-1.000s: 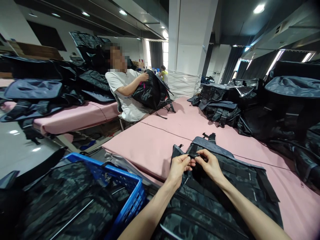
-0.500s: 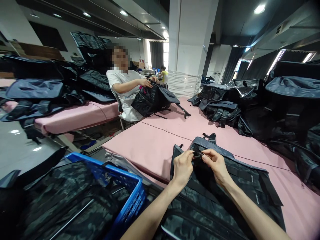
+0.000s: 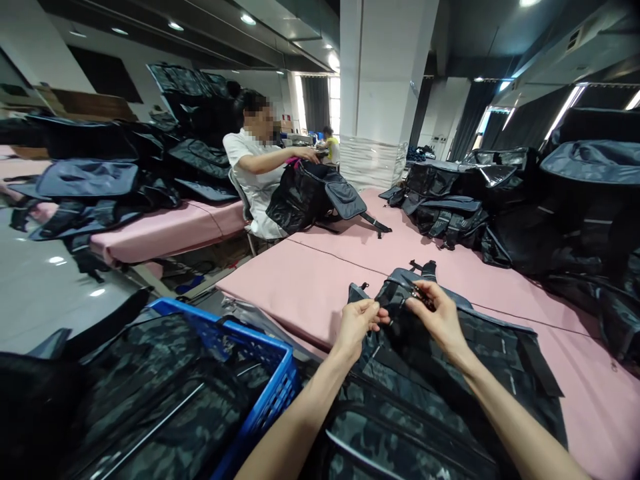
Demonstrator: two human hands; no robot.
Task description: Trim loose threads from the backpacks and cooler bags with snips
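A dark camouflage backpack (image 3: 490, 347) lies on the pink table in front of me, its grey-edged top toward the far side. Over that top edge my right hand (image 3: 444, 320) is closed around a small dark tool (image 3: 423, 293) with a narrow end; its exact kind is unclear. Just to the left, thumb and fingertips of my left hand (image 3: 356, 327) are pinched together above the bag. Whatever they hold, if anything, is too small to make out. A gap separates the two hands.
A blue plastic crate (image 3: 280, 363) with camouflage bags stands at the lower left. Across the pink table (image 3: 280, 273), a seated co-worker (image 3: 255, 167) handles another black bag (image 3: 310, 193). More bags (image 3: 445, 200) are piled along the right side.
My hands, close together before at the bag's top, have moved apart. The right hand has shifted slightly right and up, and the tool in it shows more clearly. The co-worker's head has turned.
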